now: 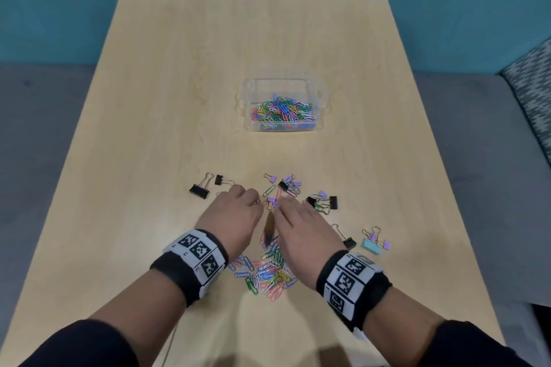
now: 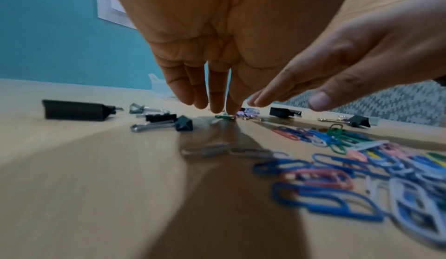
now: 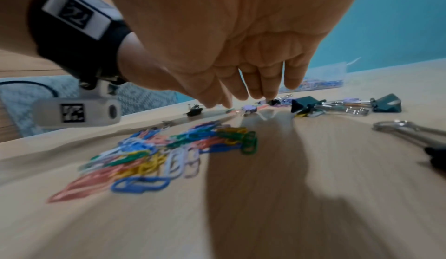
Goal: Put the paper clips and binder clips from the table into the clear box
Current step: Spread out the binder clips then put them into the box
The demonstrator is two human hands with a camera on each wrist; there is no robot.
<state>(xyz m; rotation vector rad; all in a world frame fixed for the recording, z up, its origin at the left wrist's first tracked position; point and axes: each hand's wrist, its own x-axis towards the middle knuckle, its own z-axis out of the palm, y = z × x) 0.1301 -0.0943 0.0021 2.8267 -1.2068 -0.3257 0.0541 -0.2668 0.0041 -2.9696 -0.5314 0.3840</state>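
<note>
Both hands, left (image 1: 235,211) and right (image 1: 301,226), reach down with relaxed fingers, gripping nothing, fingertips touching scattered binder clips (image 1: 272,201). Paper clips (image 1: 268,272) lie heaped toward the tabletop's (image 1: 149,128) near edge, pointing every way. The clear box (image 1: 281,104) sits mid-tabletop, long axis crosswise.

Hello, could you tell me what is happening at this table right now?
A person is clearing clips off a wooden table into a clear box, which already holds many coloured paper clips. Both the left hand and right hand reach down, fingers extended, to small clips between them. A pile of paper clips and scattered binder clips remain on the table.
</note>
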